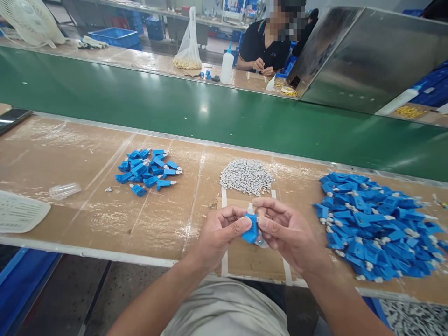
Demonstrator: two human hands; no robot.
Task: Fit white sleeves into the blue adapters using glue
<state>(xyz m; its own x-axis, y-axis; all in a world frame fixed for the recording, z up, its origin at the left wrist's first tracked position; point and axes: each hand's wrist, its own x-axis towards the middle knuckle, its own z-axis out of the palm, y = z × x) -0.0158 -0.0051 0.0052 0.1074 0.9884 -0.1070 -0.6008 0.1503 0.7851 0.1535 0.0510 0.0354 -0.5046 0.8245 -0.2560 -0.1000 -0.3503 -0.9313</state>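
Note:
Between the thumb and fingers of my left hand (pixel 224 231) is a blue plastic part (pixel 249 229) with a white tip pointing away from me. My right hand (pixel 285 228) is closed right beside it, thumb against the part's right edge; whatever its fingers pinch is hidden. Something clear and rounded (pixel 261 241) shows under the right fingers, too covered to name. Just beyond both hands lies a pile of small grey-white pieces (pixel 247 176). A small heap of similar blue parts (pixel 147 170) sits to the left, and a much larger heap (pixel 378 224) to the right.
A green conveyor belt (pixel 157 102) runs behind the cardboard-covered table (pixel 101 214). At left are a clear plastic cup (pixel 65 191) and a paper sheet (pixel 21 212). Across the belt, a co-worker (pixel 264 46) sits near a white bottle (pixel 227 67) and a metal housing (pixel 367 56).

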